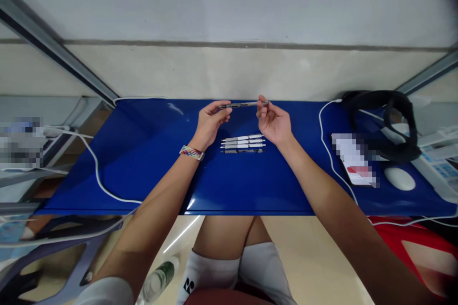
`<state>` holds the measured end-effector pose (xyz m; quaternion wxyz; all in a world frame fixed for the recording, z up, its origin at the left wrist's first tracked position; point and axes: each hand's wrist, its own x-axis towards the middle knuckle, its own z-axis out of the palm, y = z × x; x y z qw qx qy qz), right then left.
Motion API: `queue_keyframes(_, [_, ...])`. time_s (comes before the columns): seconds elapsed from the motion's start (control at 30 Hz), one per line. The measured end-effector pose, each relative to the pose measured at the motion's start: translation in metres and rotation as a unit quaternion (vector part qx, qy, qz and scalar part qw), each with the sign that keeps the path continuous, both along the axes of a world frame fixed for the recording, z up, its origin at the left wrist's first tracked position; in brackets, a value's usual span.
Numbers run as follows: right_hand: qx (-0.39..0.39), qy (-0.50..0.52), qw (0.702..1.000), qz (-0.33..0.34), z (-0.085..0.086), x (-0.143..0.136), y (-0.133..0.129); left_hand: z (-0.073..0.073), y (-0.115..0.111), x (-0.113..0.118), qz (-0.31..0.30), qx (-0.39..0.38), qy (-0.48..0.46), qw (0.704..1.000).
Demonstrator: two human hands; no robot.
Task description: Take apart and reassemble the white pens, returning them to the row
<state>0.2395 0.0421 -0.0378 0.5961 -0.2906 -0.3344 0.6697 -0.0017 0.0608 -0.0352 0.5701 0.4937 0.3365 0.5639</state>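
Note:
Above the far part of the blue table, a dark pen [236,105] is held level between my two hands. My left hand [211,121] pinches its dark barrel. At the other end, my right hand [272,120] has its fingertips closed on the pen's end piece. A thin, lighter length, which looks like the refill, shows between the two grips. On the table below lie several white-and-grey pens [243,144] side by side, with a dark pen [243,151] nearest to me. All of their tips point left.
The blue table [250,186] backs onto a pale wall. To the right are a black head strap [384,119], a phone-like flat item [354,159] and a white mouse [400,178]. White cables [98,171] run along both sides. A bottle [159,279] is on the floor.

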Motion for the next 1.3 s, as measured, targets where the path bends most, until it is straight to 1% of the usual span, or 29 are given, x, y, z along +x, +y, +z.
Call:
queue_keyframes(0.17, [-0.038,0.035,0.998,-0.030,0.005,-0.006,-0.006,-0.003,0.001,-0.001,0.001,0.008,0.009,1.000])
queue_keyframes(0.3, [-0.024,0.016,0.999,-0.035,0.009,-0.006,-0.010,-0.004,0.002,-0.001,0.010,0.002,0.008,1.000])
queue_keyframes(0.5, [-0.025,-0.003,0.999,-0.048,0.004,-0.004,-0.006,-0.001,-0.001,0.001,0.004,0.004,0.007,1.000])
queue_keyframes(0.73, [-0.003,-0.036,0.999,-0.027,0.000,-0.003,-0.001,-0.002,0.000,0.000,0.014,0.008,0.011,1.000])
queue_keyframes(0.83, [-0.007,-0.018,0.999,-0.026,-0.001,-0.003,-0.001,-0.003,0.000,0.000,0.012,0.010,0.014,1.000])
queue_keyframes(0.97, [-0.004,0.004,1.000,-0.021,0.003,-0.006,-0.005,-0.002,0.000,0.000,0.014,0.004,0.007,1.000])
queue_keyframes(1.13, [-0.025,-0.022,0.999,-0.040,0.005,-0.006,-0.005,-0.002,0.001,0.000,0.018,0.003,0.008,1.000])
queue_keyframes(1.3, [-0.006,-0.024,0.999,-0.031,0.002,-0.006,-0.003,-0.001,0.000,-0.001,0.011,-0.006,0.004,1.000])
